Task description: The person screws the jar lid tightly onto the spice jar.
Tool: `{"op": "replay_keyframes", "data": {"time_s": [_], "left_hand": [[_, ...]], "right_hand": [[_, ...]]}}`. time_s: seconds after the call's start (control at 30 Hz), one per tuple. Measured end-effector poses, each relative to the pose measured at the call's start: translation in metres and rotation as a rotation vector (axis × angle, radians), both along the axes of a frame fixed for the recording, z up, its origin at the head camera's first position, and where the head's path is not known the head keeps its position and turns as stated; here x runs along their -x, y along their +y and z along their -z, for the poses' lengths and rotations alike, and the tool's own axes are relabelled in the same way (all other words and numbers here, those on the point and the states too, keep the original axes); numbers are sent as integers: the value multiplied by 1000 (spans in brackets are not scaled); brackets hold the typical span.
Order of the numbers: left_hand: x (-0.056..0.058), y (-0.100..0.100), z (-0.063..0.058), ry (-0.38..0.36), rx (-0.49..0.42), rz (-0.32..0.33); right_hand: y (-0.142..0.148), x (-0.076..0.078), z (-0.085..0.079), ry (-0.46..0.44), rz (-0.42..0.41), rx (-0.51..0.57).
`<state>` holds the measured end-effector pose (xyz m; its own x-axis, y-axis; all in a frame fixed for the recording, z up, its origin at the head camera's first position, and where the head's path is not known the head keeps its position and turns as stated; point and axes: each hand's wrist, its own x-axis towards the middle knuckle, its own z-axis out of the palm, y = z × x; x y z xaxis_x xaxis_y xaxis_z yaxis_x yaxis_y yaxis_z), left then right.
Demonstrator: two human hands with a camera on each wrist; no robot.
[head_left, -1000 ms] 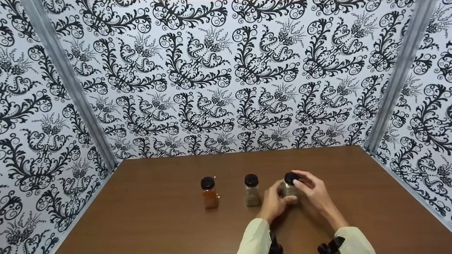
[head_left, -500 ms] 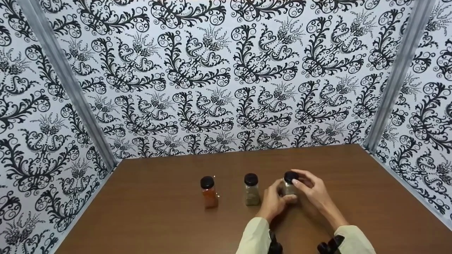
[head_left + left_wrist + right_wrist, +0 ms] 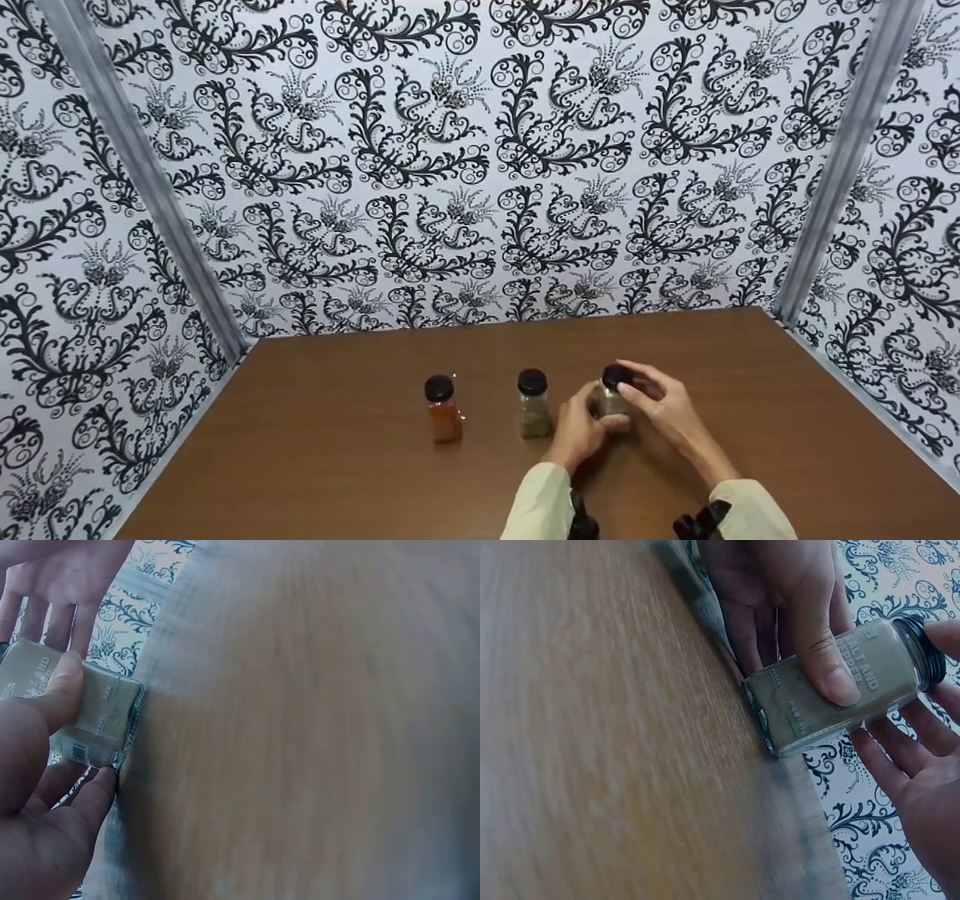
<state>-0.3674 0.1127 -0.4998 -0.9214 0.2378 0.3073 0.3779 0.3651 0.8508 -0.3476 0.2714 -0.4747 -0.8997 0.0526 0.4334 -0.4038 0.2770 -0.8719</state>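
A clear glass spice jar (image 3: 613, 406), lettered "salt and pepper" and filled with greyish-tan powder, stands upright between both hands. My left hand (image 3: 579, 429) grips its lower body, the thumb across the front in the right wrist view. My right hand (image 3: 667, 405) pinches the black lid (image 3: 925, 654) between thumb and fingers. The lid sits on the jar's neck. Its base (image 3: 759, 720) is at the tabletop, though I cannot tell whether it touches. Just left of the left hand stands a jar of greenish powder (image 3: 535, 416). Farther left is a jar of orange-red powder (image 3: 445, 421). Both wear black lids.
The brown wooden table (image 3: 337, 450) spreads around the jars. Small bright specks (image 3: 462, 416) show beside the orange-red jar. A patterned black-and-white wall (image 3: 442, 172) rises behind the table, with similar panels on both sides.
Both hands keep the same hold on the salt and pepper jar. The whole head view has shifted very slightly; the other two jars stay put on the table.
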Motion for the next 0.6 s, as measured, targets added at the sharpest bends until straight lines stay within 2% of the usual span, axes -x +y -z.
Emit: {"op": "replay_keyframes", "data": {"time_s": [0.27,0.43,0.6], "left_hand": [[1,-1,1,8,0,10],[1,-1,4,6,-18,36],[2,-1,4,2,-13,25]], "right_hand": [[-1,0,0,-42,13,14],[-2,0,2,-5,-6,37],[-2,2,2,3,-4,13]]}}
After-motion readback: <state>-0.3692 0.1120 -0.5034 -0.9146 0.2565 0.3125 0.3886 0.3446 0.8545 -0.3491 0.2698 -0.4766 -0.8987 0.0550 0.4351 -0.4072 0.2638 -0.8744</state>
